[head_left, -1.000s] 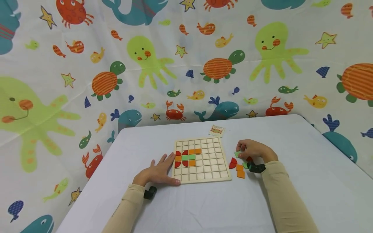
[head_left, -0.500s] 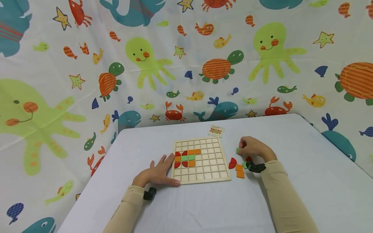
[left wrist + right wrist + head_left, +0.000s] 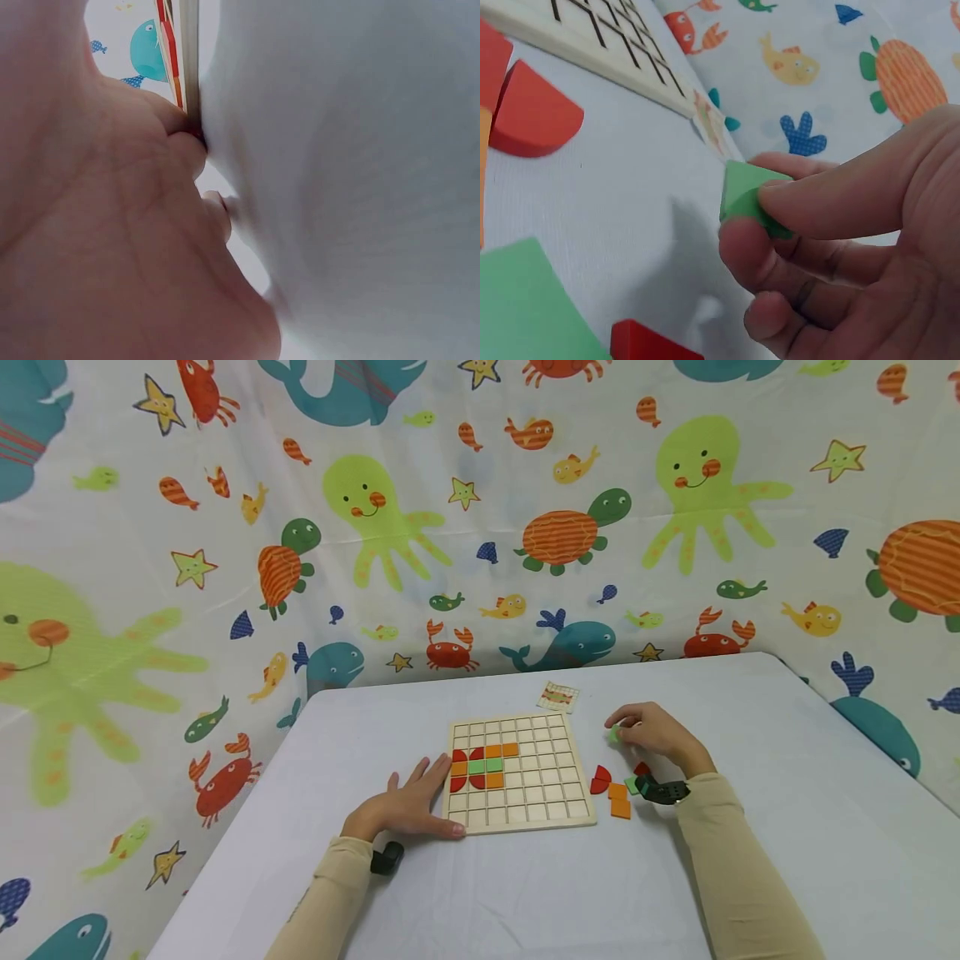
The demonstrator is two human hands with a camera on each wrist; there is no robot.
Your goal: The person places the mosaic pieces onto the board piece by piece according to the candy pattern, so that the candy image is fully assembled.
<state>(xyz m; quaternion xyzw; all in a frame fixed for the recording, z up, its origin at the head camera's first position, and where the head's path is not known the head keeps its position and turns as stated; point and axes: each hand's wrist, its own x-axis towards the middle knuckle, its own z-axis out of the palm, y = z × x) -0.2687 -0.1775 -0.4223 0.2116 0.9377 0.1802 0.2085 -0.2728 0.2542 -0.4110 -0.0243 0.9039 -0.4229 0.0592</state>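
Observation:
My right hand (image 3: 652, 729) pinches a green square tile (image 3: 751, 193) between thumb and fingers, held above the white table to the right of the board. The left hand (image 3: 405, 802) lies with fingers spread, its fingertips and thumb at the left edge of the wooden grid board (image 3: 543, 785). In the left wrist view the palm (image 3: 112, 225) faces the table and the fingers meet the board's side. Red quarter-round tiles (image 3: 457, 784), orange square tiles (image 3: 494, 781) and two green tiles (image 3: 484, 766) fill cells on the board's left part.
Between board and right hand lie loose red quarter-round pieces (image 3: 536, 112), orange squares (image 3: 619, 808) and a green square (image 3: 532, 307). A small pattern card (image 3: 558, 697) rests behind the board. A sea-animal print cloth (image 3: 480, 527) hangs behind the table.
My right hand has picked the green tile up off the table and moved slightly away from me with it. The left hand stays at the board's edge.

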